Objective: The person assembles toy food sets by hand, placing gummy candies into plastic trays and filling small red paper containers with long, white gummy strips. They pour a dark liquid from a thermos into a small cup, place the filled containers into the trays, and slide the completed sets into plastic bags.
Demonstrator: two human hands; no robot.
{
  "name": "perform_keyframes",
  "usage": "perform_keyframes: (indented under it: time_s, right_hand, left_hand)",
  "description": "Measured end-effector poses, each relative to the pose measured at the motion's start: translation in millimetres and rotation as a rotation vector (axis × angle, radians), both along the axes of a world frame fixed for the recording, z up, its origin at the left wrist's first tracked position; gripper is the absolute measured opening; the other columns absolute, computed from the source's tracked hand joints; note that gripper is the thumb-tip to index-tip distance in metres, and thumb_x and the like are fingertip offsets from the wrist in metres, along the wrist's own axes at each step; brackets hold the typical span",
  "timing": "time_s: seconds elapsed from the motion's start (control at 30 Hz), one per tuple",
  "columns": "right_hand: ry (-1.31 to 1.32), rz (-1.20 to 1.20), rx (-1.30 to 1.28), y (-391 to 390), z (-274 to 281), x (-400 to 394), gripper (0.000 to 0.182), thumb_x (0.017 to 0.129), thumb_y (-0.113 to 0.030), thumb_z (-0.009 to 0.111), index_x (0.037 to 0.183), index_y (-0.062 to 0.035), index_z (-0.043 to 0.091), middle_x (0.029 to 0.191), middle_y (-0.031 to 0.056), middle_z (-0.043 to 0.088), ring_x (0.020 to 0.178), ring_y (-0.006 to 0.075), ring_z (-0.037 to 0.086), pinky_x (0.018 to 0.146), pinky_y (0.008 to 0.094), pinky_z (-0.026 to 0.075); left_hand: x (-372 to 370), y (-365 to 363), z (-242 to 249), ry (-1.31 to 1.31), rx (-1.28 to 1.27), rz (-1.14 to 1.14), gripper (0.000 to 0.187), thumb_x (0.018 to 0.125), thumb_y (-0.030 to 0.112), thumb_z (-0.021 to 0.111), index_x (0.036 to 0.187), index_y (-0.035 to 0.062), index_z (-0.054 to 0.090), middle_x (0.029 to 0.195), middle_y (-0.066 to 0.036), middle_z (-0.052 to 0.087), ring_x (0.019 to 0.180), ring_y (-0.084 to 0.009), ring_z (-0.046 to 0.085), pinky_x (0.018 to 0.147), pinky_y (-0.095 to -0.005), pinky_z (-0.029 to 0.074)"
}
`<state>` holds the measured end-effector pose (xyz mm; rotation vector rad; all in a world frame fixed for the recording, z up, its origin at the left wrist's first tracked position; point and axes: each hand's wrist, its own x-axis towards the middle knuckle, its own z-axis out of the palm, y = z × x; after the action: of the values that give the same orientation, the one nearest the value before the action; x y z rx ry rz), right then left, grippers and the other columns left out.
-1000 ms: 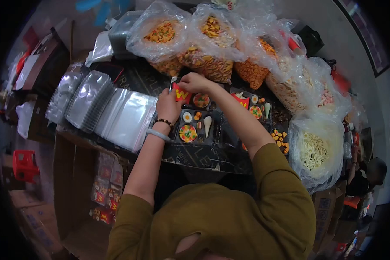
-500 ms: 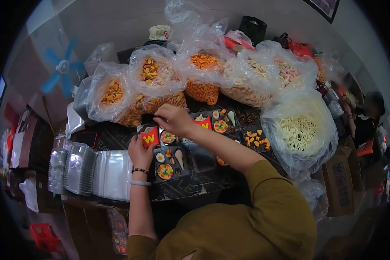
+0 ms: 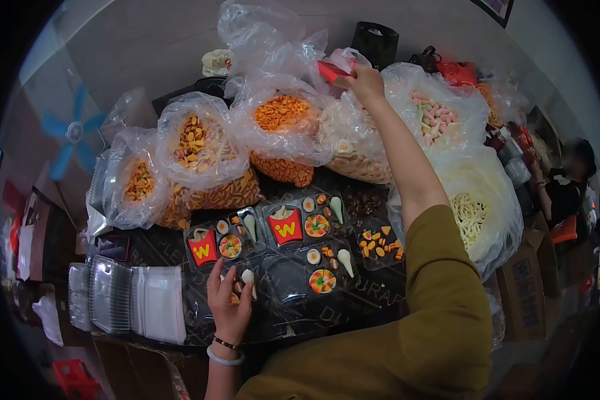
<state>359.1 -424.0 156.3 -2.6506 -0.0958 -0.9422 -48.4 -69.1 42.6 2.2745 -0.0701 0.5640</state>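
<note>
My right hand [image 3: 368, 83] reaches to the back, its fingers closed on a red packet [image 3: 335, 73] beside a clear plastic bag. My left hand [image 3: 229, 300] lies over the lower left clear tray [image 3: 197, 291], fingers apart, near a small white spoon-shaped piece [image 3: 249, 277]. Above it, a filled tray holds a red carton with a yellow W [image 3: 203, 249], with a round pizza piece [image 3: 231, 247] beside it. Another filled tray has a second red carton [image 3: 286, 228]. The lower right tray [image 3: 290, 279] holds an egg piece, a pizza piece and a white spoon at its right.
Open bags of small pieces stand along the back, with orange ones [image 3: 282, 113] and pink ones [image 3: 436, 120]. A bag of pale strips [image 3: 469, 217] is at the right. Stacked clear lids [image 3: 111, 294] lie at the left. Another person [image 3: 568, 183] is at the far right.
My right hand has gone from the upper left tray to the back and taken hold of the red packet. My left hand has moved off the red carton to the lower left tray and opened.
</note>
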Motion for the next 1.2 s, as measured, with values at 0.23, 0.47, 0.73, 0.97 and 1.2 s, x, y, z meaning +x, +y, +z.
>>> perform_keyframes:
  time_s: [0.23,0.47,0.73,0.97,1.2]
  right_hand:
    - [0.048,-0.017,-0.282,15,18,-7,0.025,0.077,-0.029,0.066,0.088,-0.0065,0.07,0.095,0.0142,0.067,0.088,0.0306,0.066,0.076,0.0415,0.052]
    - [0.012,0.124,-0.182,2,16,14,0.024,0.079,-0.023,0.063,0.095,-0.0061,0.069,0.104,0.0158,0.066,0.093,0.033,0.065,0.081,0.0418,0.051]
    - [0.182,0.179,-0.284,-23,28,67,0.024,0.081,-0.015,0.058,0.101,-0.008,0.068,0.095,0.0202,0.066,0.09,0.0362,0.065,0.079,0.0417,0.051]
    - [0.039,0.347,-0.091,-76,57,-40,0.029,0.084,-0.004,0.057,0.112,-0.0055,0.062,0.095,0.0177,0.067,0.087,0.0294,0.066,0.077,0.0348,0.05]
    - [-0.22,0.433,-0.183,-112,34,-170,0.039,0.077,0.003,0.062,0.114,-0.0095,0.062,0.11,0.0109,0.065,0.094,0.0294,0.065,0.073,0.0359,0.053]
  left_hand:
    - [10,-25,1,0.035,-0.012,-0.036,0.038,0.077,0.006,0.073,0.112,-0.0011,0.06,0.133,-0.02,0.048,0.117,-0.0339,0.052,0.094,-0.0377,0.044]
    - [13,-35,-10,0.073,0.011,-0.069,0.039,0.077,0.007,0.072,0.113,-0.0007,0.059,0.132,-0.02,0.049,0.119,-0.0356,0.05,0.097,-0.04,0.042]
    - [15,-38,-11,0.146,-0.034,-0.057,0.037,0.078,0.007,0.072,0.112,-0.0013,0.06,0.133,-0.02,0.049,0.121,-0.0354,0.049,0.099,-0.0396,0.041]
    - [11,-40,-21,0.176,-0.062,-0.081,0.036,0.079,0.007,0.071,0.113,-0.001,0.06,0.134,-0.02,0.048,0.122,-0.0344,0.049,0.099,-0.0389,0.041]
    - [8,-55,-12,0.213,-0.005,-0.168,0.038,0.08,0.008,0.071,0.114,-0.0015,0.06,0.134,-0.02,0.048,0.122,-0.0346,0.049,0.099,-0.0392,0.042]
